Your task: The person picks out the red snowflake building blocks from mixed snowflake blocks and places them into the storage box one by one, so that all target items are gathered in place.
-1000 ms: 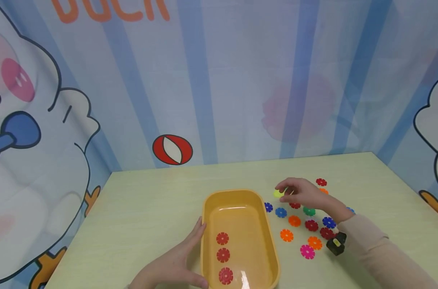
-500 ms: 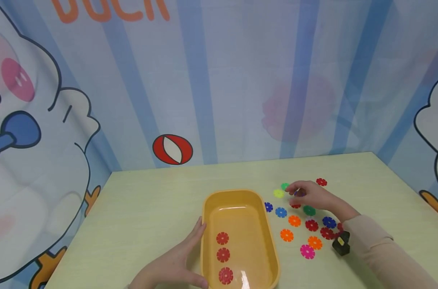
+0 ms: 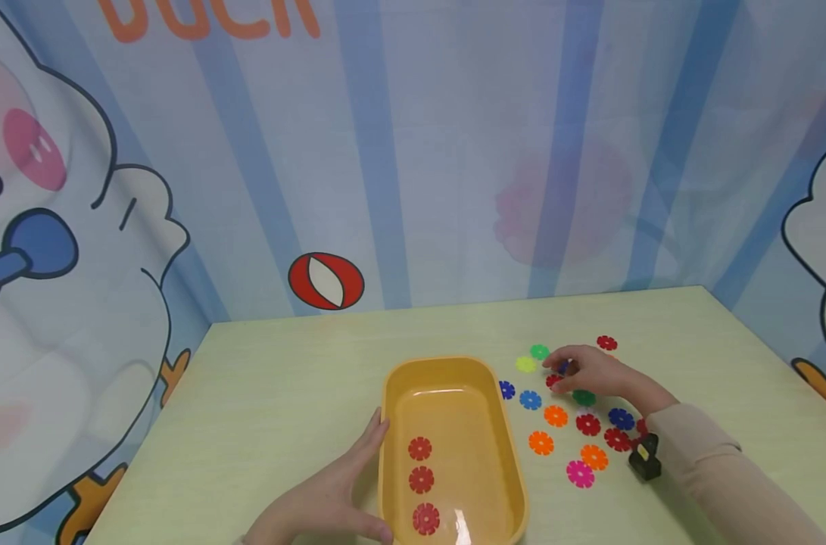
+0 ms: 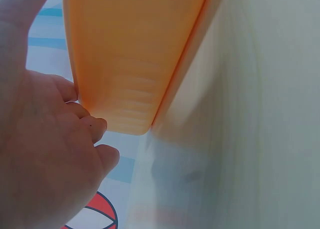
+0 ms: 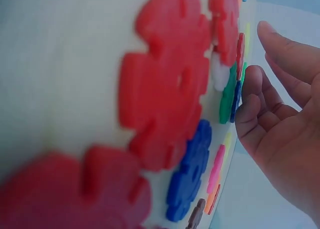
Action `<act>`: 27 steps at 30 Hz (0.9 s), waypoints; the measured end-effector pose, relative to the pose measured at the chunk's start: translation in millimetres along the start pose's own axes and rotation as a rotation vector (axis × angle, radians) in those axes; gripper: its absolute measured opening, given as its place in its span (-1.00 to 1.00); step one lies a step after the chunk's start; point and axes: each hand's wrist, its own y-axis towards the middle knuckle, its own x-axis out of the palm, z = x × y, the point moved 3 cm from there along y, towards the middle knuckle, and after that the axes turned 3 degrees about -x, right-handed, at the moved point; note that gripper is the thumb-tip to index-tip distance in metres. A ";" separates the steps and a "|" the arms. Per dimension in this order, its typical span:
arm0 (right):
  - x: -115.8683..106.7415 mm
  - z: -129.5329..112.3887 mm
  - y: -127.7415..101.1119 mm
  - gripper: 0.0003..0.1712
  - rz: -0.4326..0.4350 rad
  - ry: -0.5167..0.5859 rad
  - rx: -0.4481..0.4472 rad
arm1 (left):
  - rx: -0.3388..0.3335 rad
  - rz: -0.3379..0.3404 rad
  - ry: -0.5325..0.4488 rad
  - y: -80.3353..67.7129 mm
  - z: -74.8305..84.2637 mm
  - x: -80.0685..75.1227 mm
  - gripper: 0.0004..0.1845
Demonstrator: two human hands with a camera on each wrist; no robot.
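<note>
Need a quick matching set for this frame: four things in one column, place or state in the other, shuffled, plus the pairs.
1. left hand
2. right hand
3. three red discs
4. pink disc

a. lying inside the orange tray
b. resting against the tray's left wall
c. over the loose discs right of the tray
d. on the table, nearest edge of the loose group

Pairs: 1-b, 2-c, 3-a, 4-d

Orange tub (image 3: 515, 462), red flower discs (image 3: 420, 479)
</note>
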 end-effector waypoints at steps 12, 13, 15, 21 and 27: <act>1.7 3.5 1.8 -0.54 -0.018 -0.034 0.006 | -0.009 0.000 -0.008 -0.3 0.8 -0.2 0.32; 1.9 3.2 2.1 -0.55 -0.019 -0.036 0.004 | -0.008 0.000 -0.009 -0.5 1.1 -0.2 0.32; 2.4 2.3 2.6 -0.57 -0.021 -0.048 -0.007 | 0.000 -0.001 -0.008 -0.8 1.7 0.0 0.32; 3.4 0.2 4.9 -0.62 -0.030 -0.098 -0.015 | 0.013 -0.001 0.004 -1.2 2.0 0.4 0.32; 3.0 -1.0 6.9 -0.68 -0.045 -0.129 -0.008 | -0.045 -0.005 -0.022 0.5 1.3 -0.1 0.31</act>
